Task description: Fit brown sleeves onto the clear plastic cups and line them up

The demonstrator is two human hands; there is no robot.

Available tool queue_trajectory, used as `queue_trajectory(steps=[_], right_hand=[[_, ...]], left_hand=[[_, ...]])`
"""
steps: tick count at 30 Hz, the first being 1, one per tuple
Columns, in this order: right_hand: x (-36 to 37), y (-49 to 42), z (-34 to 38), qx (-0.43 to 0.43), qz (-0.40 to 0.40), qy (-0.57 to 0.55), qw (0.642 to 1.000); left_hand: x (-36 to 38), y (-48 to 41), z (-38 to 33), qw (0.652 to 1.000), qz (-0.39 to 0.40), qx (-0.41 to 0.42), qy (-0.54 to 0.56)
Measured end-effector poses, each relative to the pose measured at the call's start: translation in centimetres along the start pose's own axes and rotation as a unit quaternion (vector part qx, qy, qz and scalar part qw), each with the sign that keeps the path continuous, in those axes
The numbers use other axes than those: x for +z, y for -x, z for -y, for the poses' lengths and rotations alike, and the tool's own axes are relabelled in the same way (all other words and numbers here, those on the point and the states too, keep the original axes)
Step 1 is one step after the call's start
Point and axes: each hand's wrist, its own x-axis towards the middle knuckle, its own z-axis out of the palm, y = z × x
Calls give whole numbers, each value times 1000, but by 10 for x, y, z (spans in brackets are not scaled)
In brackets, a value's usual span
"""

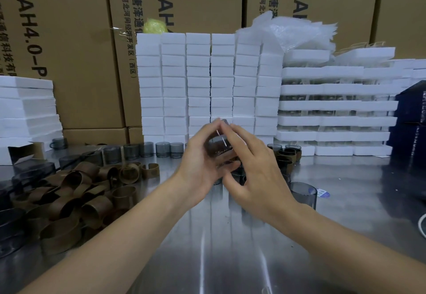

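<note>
Hands close together, we clamp the smoky clear plastic cup (218, 142) between left hand (198, 157) and right hand (255, 169) above the middle of the shiny steel counter (207, 247), its long axis tipped toward the far edge, each hand equally near, brown sleeve (220, 152) seemingly around it.

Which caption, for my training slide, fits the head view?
The left hand and right hand grip a clear cup over steel table, brown sleeves heaped at left, bare cups lined behind.
</note>
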Motion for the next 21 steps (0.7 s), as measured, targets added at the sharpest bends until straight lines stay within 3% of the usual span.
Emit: queue_trajectory(steps=[5,8,12,15,17,19,21], right_hand=[[-3,0,6,22,19,-36,999],[-4,-2,18,78,22,-167,983],[-1,-5,31,211,19,-344,915],[-1,-8,35,325,31,-454,829],[-2,-8,34,346,47,-502,791],[-2,-8,31,331,56,-514,789],[-2,-9,30,304,37,-479,823]], left_hand=[[7,2,9,999,14,-20,-20],[7,0,15,999,-6,-16,-38],[6,1,21,999,-14,0,-49],[7,1,24,997,-44,19,-60],[7,0,25,995,-47,29,-86],[9,0,22,995,-32,44,-86],[10,0,24,995,-20,55,-81]])
